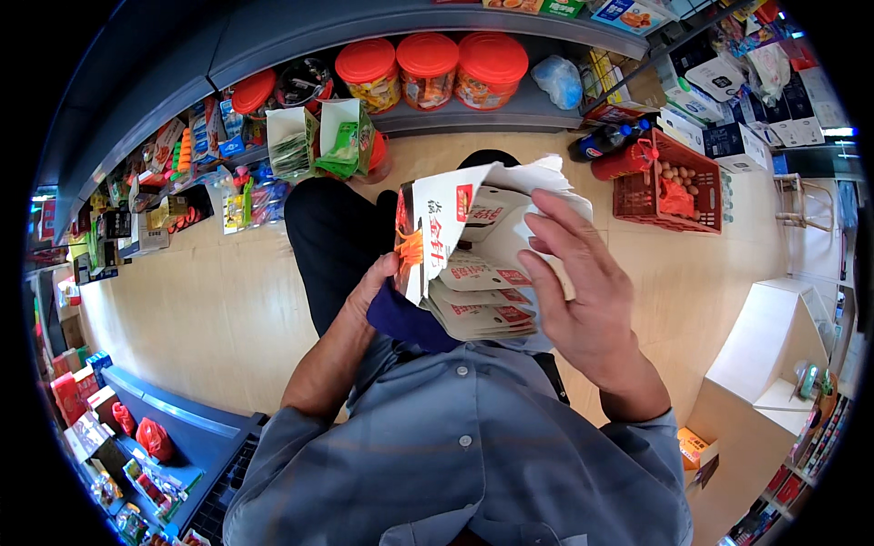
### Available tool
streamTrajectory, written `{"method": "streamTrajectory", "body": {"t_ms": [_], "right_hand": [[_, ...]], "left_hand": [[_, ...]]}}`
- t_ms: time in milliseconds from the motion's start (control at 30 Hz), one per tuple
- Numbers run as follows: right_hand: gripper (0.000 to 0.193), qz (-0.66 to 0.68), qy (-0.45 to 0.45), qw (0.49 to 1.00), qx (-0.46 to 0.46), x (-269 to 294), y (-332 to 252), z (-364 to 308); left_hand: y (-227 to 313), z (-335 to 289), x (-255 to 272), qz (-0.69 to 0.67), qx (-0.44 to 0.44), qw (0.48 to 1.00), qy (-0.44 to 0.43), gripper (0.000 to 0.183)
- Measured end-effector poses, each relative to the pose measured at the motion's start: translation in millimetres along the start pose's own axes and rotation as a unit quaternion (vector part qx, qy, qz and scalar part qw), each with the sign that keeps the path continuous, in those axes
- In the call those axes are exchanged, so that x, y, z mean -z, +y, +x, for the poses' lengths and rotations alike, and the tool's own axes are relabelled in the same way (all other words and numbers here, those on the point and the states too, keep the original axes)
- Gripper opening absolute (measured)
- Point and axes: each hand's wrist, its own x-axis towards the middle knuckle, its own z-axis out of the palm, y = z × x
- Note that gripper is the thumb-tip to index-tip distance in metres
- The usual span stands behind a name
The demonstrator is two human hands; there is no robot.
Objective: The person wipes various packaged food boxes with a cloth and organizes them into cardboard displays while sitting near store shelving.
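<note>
Close in front of my chest I have an opened cardboard box (428,241), white with red marks and a food picture on its side. Several flat white packets (478,314) stand stacked inside it, with bare white wall showing beside them. My left hand (371,284) grips the box's left side, thumb on the printed face and the other fingers hidden. A dark blue cloth or bag (410,320) hangs under the box by that hand. At the box's right edge is my right hand (583,282), its fingers spread near the torn rim and holding nothing.
Ahead, a grey shelf (437,118) bears red-lidded tubs (428,68). Two opened display boxes (341,132) stand at its left end. On the right are a red crate (669,196) with eggs and dark bottles (601,141). A blue-grey shelf (196,428) is behind left.
</note>
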Motion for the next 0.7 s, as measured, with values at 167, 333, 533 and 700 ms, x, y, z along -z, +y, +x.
{"method": "streamTrajectory", "body": {"t_ms": [167,333,533,700], "right_hand": [[0.044,-0.073,-0.034,0.996,-0.041,-11,2,5],[0.040,-0.145,-0.075,0.985,-0.060,-16,1,14],[0.025,-0.163,-0.018,0.986,0.028,-23,3,15],[0.027,-0.116,-0.017,0.991,0.071,-23,9,17]], "left_hand": [[4,-2,1,-0.016,-0.004,1.000,0.005,0.093],[3,-2,4,-0.014,0.004,1.000,0.005,0.092],[-4,-4,5,-0.031,-0.004,0.999,0.044,0.092],[-3,-1,-5,-0.044,-0.007,0.999,0.031,0.090]]}}
